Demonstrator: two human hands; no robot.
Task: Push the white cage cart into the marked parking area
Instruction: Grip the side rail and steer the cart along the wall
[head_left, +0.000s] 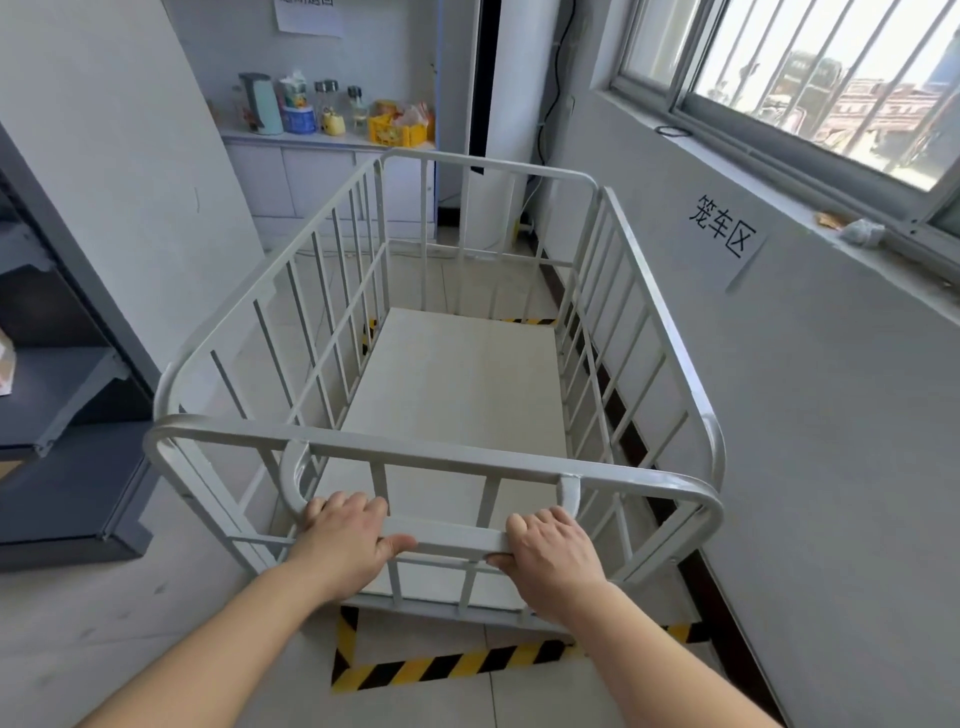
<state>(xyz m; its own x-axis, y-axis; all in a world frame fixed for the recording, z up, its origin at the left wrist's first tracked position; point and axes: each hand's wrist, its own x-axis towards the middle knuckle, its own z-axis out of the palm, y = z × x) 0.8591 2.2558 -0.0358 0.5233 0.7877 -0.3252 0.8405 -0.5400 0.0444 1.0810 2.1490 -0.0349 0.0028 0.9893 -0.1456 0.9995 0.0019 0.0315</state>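
Note:
The white cage cart (457, 374) stands in front of me, its railed sides around an empty pale deck. Its long right side runs close along the wall under the window. My left hand (345, 540) and my right hand (545, 556) both grip the flat handle bar (452, 538) on the cart's near end. Yellow-and-black striped floor tape (447, 665) marks the parking area; its near edge and left corner show just behind the cart's near end, and more tape shows past the far end of the deck. A paper sign (724, 234) hangs on the wall beside the cart.
A dark metal shelf unit (62, 395) stands to the left. At the back, a counter (322, 140) holds a kettle, jars and a yellow crate. The wall and barred window (810, 83) bound the right side. Tiled floor lies between the cart and the shelf.

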